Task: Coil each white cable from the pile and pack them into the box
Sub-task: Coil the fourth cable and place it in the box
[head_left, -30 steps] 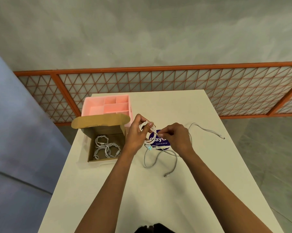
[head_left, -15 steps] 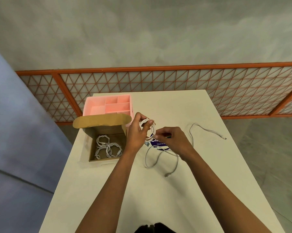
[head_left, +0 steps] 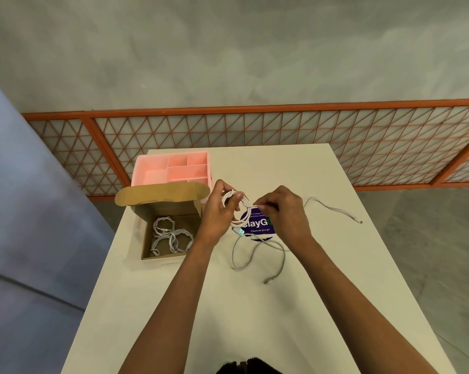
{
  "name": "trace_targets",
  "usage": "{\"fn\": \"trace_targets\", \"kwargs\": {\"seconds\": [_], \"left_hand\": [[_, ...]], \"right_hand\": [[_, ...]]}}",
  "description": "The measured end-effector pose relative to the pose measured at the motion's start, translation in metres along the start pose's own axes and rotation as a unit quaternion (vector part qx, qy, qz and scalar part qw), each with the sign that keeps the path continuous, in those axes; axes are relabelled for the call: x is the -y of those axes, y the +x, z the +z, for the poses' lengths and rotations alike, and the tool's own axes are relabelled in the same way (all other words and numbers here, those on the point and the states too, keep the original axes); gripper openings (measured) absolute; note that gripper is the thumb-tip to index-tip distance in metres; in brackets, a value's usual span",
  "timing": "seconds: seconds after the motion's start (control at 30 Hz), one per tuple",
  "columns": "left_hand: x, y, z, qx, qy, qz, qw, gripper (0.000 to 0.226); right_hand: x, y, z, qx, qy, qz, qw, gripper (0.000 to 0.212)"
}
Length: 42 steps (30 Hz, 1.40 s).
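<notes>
Box and tray at the bench's left, cables mid-bench.
On the pale rectangular bench (head_left: 255, 319), the open brown cardboard box (head_left: 168, 209) stands at the left edge with coiled white cables (head_left: 171, 236) inside. The pink plastic compartment tray (head_left: 171, 156) sits directly behind it. Right of the box, the left hand (head_left: 218, 211) and right hand (head_left: 284, 211) hold a white cable coil (head_left: 234, 209) above a round purple sticker (head_left: 259, 226). A loose white cable length (head_left: 282, 261) lies in front of the sticker.

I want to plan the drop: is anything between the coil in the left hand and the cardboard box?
Nothing visible: the box lies open beside the left hand holding the coil, flap folded back.
</notes>
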<state>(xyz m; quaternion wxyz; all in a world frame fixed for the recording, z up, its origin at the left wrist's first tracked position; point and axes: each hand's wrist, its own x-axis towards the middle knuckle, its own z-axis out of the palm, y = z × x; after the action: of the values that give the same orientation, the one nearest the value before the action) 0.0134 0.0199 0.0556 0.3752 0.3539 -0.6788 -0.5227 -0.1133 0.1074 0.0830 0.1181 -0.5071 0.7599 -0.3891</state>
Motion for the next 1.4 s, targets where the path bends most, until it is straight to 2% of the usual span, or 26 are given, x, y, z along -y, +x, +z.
{"fn": "trace_targets", "kwargs": {"seconds": [0.07,0.17,0.27,0.43,0.53,0.63,0.73,0.83,1.0,1.07,1.2,1.27,1.33,1.4], "left_hand": [[0.002,0.0,0.003,-0.017,0.009,0.003,1.0,0.019],[0.005,0.001,0.006,-0.026,0.022,0.02,0.999,0.022],[0.008,0.001,0.003,-0.028,0.016,0.022,0.999,0.02],[0.012,-0.002,0.003,-0.005,-0.01,-0.009,1.0,0.012],[0.015,-0.003,0.004,0.004,0.005,-0.056,0.998,0.021],[0.017,-0.009,0.006,-0.041,0.032,-0.163,0.985,0.039],[0.02,-0.014,0.009,-0.028,-0.011,-0.235,0.972,0.047],[0.02,-0.014,0.014,-0.049,-0.072,-0.217,0.972,0.043],[0.017,-0.009,0.02,-0.079,-0.063,-0.187,0.977,0.051],[0.017,-0.009,0.021,-0.077,-0.088,-0.193,0.974,0.056],[0.012,-0.011,0.024,-0.069,-0.149,-0.222,0.961,0.05],[0.01,-0.012,0.024,-0.064,-0.149,-0.231,0.959,0.043],[0.011,-0.014,0.024,-0.063,-0.147,-0.23,0.96,0.036],[0.011,-0.015,0.023,-0.061,-0.148,-0.23,0.96,0.032]], "right_hand": [[0.002,-0.005,0.008,-0.005,0.035,0.033,0.999,0.018],[0.007,-0.011,0.014,0.033,0.117,0.114,0.986,0.024],[0.013,-0.012,0.015,0.068,0.221,0.186,0.955,0.012],[0.013,-0.014,0.018,0.042,0.295,0.235,0.925,0.011],[0.009,-0.013,0.02,0.006,0.295,0.257,0.92,0.011],[0.003,-0.01,0.022,-0.023,0.278,0.264,0.924,0.008],[0.001,-0.011,0.026,-0.027,0.285,0.273,0.919,0.01],[-0.005,-0.013,0.033,-0.012,0.337,0.311,0.889,0.014],[-0.01,-0.012,0.041,0.004,0.397,0.358,0.845,0.015],[-0.009,-0.011,0.039,0.004,0.426,0.359,0.831,0.013],[-0.008,-0.011,0.036,0.003,0.47,0.37,0.802,0.019],[-0.009,-0.012,0.037,0.001,0.483,0.377,0.79,0.015],[-0.011,-0.012,0.038,-0.002,0.493,0.379,0.783,0.021],[-0.013,-0.013,0.039,0.003,0.486,0.371,0.792,0.027]]}}
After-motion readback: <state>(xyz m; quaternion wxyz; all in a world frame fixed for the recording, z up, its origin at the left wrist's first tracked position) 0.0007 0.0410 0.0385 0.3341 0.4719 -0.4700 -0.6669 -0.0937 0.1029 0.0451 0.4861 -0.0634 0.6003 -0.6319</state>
